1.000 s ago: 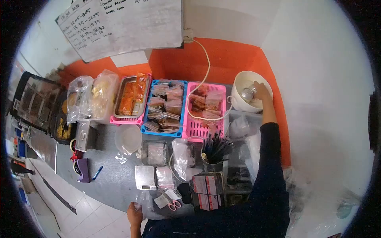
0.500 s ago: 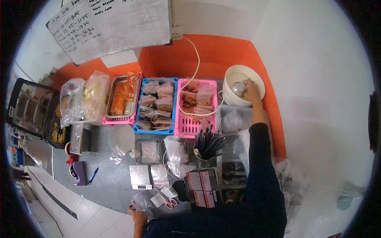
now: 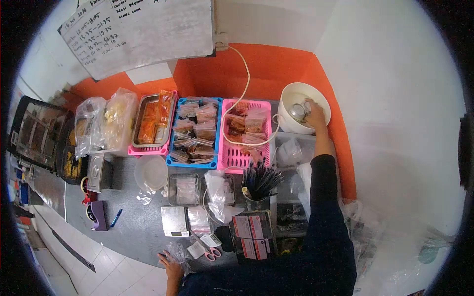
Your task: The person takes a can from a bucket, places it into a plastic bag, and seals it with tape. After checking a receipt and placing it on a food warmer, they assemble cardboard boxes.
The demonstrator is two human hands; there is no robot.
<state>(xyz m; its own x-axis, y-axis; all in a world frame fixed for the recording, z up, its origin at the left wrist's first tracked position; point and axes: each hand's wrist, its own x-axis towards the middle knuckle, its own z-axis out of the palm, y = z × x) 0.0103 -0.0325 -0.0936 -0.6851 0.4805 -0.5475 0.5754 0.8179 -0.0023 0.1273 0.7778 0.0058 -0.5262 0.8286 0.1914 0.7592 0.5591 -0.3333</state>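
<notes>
right hand (image 3: 316, 114) curled round a metal cup (image 3: 298, 111) inside the white pot (image 3: 286, 123) at the desk's (image 3: 133, 227) far right corner, left hand (image 3: 172, 269) on a clear bag (image 3: 177, 252) at the near edge, its grip unclear: so long a reach could tip the cup or snag the cord (image 3: 247, 79).

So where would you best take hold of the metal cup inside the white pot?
By its side wall, reaching down from above: the metal cup sits inside the open-topped white pot, whose walls block any sideways approach. The right hand grips it that way.
</notes>
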